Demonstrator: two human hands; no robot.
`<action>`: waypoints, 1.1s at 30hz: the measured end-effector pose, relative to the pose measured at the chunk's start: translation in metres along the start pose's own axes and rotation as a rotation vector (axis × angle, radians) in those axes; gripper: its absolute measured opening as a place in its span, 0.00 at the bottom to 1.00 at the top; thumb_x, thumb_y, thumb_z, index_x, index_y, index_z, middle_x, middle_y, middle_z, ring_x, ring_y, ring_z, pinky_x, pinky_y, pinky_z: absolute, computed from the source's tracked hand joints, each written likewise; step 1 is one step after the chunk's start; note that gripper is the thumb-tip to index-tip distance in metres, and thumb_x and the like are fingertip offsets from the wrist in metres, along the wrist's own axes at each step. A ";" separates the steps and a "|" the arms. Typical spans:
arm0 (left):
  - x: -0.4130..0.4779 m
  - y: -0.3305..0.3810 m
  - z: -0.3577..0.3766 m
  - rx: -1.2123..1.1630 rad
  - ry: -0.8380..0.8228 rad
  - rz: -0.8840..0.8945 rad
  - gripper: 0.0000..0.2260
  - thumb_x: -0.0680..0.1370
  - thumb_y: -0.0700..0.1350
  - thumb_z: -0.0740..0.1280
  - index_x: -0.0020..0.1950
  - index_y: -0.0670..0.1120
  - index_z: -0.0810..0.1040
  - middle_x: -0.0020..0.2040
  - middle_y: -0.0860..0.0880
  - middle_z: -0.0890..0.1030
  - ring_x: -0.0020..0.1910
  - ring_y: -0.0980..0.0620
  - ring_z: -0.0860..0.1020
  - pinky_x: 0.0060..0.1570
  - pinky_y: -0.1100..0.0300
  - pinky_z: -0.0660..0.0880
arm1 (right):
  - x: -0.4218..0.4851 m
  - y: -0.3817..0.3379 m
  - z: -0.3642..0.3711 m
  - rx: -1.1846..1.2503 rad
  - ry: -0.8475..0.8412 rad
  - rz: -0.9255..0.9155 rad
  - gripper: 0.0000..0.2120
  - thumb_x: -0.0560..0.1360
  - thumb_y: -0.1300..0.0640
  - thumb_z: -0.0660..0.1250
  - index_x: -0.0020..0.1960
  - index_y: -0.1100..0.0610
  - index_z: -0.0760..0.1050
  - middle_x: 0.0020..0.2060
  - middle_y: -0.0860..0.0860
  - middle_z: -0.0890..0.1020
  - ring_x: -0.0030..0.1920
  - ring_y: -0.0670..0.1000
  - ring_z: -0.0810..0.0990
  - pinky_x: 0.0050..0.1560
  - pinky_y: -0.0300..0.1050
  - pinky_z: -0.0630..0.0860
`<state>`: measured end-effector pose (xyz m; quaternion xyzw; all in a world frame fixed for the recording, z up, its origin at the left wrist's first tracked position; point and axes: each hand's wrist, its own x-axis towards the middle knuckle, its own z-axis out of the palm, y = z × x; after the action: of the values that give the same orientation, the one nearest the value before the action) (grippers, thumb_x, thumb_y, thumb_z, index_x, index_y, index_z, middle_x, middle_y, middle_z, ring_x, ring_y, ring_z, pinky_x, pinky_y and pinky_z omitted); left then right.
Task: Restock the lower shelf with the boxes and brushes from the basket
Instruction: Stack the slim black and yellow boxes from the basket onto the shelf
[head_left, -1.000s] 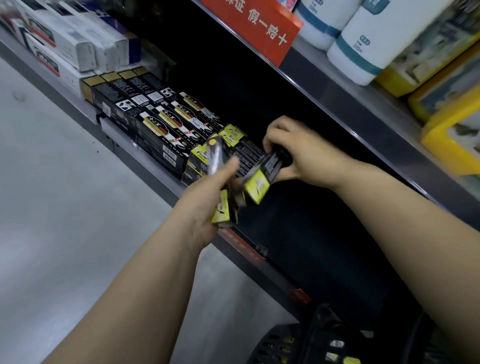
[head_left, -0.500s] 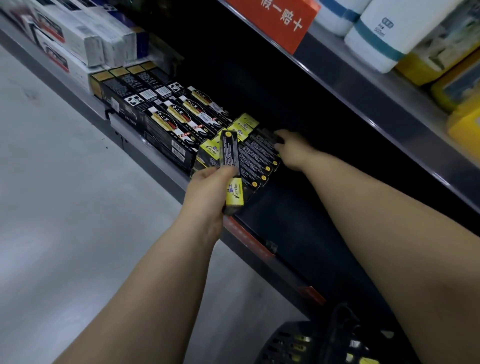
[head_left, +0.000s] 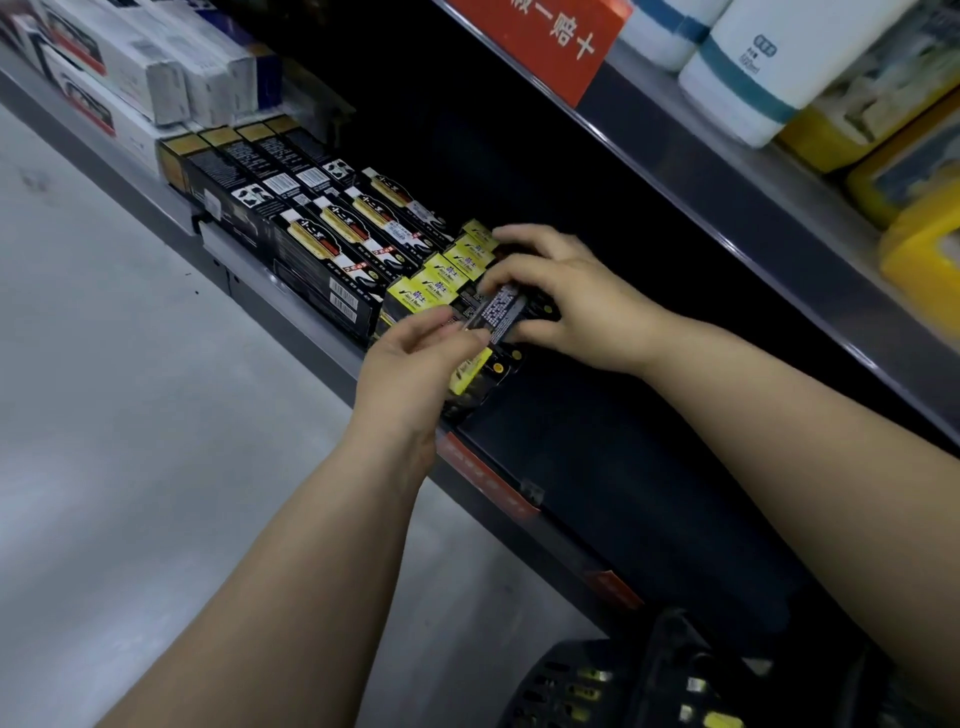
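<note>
A black and yellow box (head_left: 498, 314) hangs just above the row of like boxes (head_left: 447, 270) on the dark lower shelf (head_left: 623, 467). My left hand (head_left: 415, 369) pinches its near end. My right hand (head_left: 566, 296) grips its far end from the right, fingers curled over it. More yellow-ended boxes (head_left: 475, 371) lie under my left fingers at the shelf's front. The black basket (head_left: 623, 680) sits at the bottom of the view with several small yellow-marked items inside.
Black boxes with red and gold print (head_left: 332, 244) fill the shelf to the left, white boxes (head_left: 104, 67) beyond them. The upper shelf edge (head_left: 727, 208) overhangs, carrying a red sign (head_left: 545, 36), white rolls (head_left: 753, 67) and yellow packs (head_left: 924, 208). Grey floor lies left.
My right hand came back from the placed boxes and took the far end of the box that my left hand held upright. That box now lies tilted over the row.
</note>
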<state>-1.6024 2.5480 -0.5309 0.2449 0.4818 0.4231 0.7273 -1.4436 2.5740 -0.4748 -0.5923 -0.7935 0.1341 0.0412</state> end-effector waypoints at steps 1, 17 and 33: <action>-0.001 0.001 0.001 -0.045 -0.001 0.016 0.16 0.71 0.40 0.73 0.58 0.45 0.78 0.46 0.52 0.81 0.46 0.56 0.80 0.55 0.57 0.76 | -0.002 0.002 -0.002 0.029 0.002 0.006 0.20 0.69 0.56 0.74 0.60 0.52 0.75 0.66 0.51 0.70 0.66 0.52 0.66 0.64 0.36 0.59; -0.001 -0.014 0.004 0.264 -0.137 -0.019 0.28 0.78 0.38 0.61 0.76 0.51 0.58 0.48 0.56 0.71 0.23 0.66 0.73 0.19 0.77 0.64 | 0.061 0.067 0.033 0.286 0.210 0.723 0.19 0.80 0.65 0.53 0.70 0.57 0.65 0.67 0.58 0.68 0.62 0.56 0.71 0.51 0.40 0.67; 0.006 -0.024 0.005 0.273 -0.130 -0.054 0.31 0.76 0.41 0.64 0.75 0.59 0.56 0.75 0.48 0.59 0.41 0.61 0.73 0.30 0.69 0.72 | 0.054 0.073 0.055 0.531 0.206 0.817 0.21 0.81 0.57 0.56 0.74 0.56 0.61 0.67 0.57 0.71 0.64 0.56 0.72 0.56 0.43 0.70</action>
<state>-1.5877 2.5409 -0.5505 0.3553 0.4930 0.3173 0.7280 -1.4039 2.6352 -0.5520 -0.8341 -0.4267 0.2774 0.2128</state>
